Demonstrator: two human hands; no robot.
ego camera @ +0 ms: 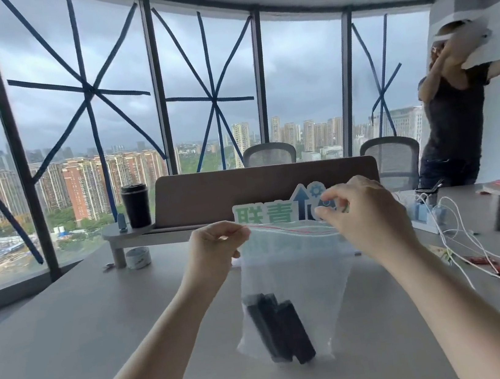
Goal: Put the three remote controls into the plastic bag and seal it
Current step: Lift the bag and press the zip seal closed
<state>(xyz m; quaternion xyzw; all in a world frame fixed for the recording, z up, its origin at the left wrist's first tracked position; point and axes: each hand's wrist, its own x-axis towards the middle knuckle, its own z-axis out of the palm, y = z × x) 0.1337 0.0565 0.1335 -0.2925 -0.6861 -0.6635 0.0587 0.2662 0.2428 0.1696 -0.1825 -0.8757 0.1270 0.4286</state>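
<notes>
**Q:** What does the view show, from the largest element down?

**A:** The grey table (69,327) fills the lower field. Above it I hold the plastic bag (298,266) hanging upright in the air, its bottom close over the tabletop; whether it touches I cannot tell. Behind the bag stands a printed sign (265,216), and white cables (461,240) trail off to my right.

**Q:** Where are the task's objects?

**A:** The remote controls (278,330) lie inside the bag, slumped together in its lower left corner. They are dark and overlap, so I read them as three but cannot count them cleanly through the plastic.

**Q:** And the hands?

**A:** My left hand (215,245) is pinched shut on the left end of the bag's top edge. My right hand (361,215) pinches the right end, thumb and forefinger closed on the red zip line (283,228) that runs between the two grips.

**Q:** How far along is the task?

**A:** Loading appears done: no remote shows on the table. Sealing is what remains. The zip line looks wavy, not pressed flat, so I judge the closure unfinished; the strip needs pressing along its whole length.
</notes>
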